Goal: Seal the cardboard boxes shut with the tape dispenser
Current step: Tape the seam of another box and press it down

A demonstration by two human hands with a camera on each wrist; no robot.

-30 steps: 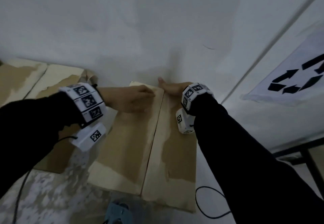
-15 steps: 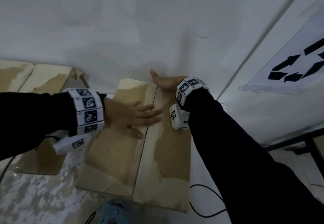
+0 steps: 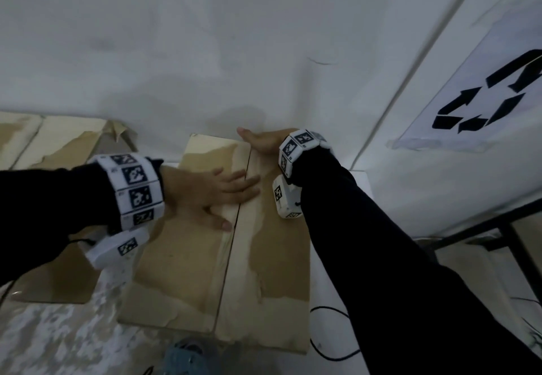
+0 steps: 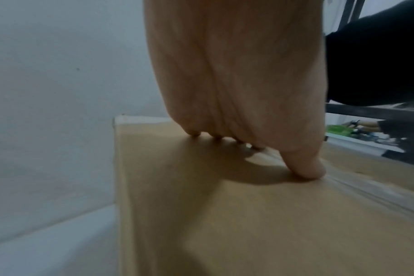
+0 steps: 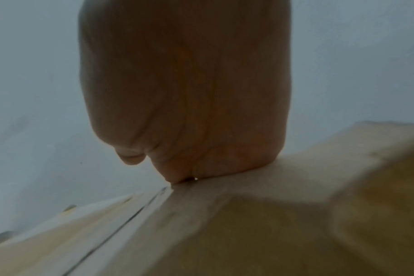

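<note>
A brown cardboard box [image 3: 187, 260] lies in front of me against the white wall, both top flaps folded down and meeting at a centre seam [image 3: 231, 245]. My left hand [image 3: 211, 195] lies flat on the left flap, its straight fingers reaching across the seam; the left wrist view shows this left hand [image 4: 236, 121] pressing on the box top [image 4: 248, 224]. My right hand [image 3: 264, 141] sits on the far edge of the right flap with the thumb out to the left and the fingers bent down behind the edge, out of sight. In the right wrist view that right hand [image 5: 184, 93] rests on the box [image 5: 248, 233].
More cardboard boxes [image 3: 64, 145] stand at the left, one low [image 3: 52, 272] beside my left forearm. A light blue object [image 3: 187, 357] shows at the bottom edge, too cut off to identify. A black cable [image 3: 331, 354] lies right of the box, by a black metal frame [image 3: 498, 225].
My left hand has slid from the far end of the left flap back toward me and now lies flat across the seam. The right hand has stayed on the far edge.
</note>
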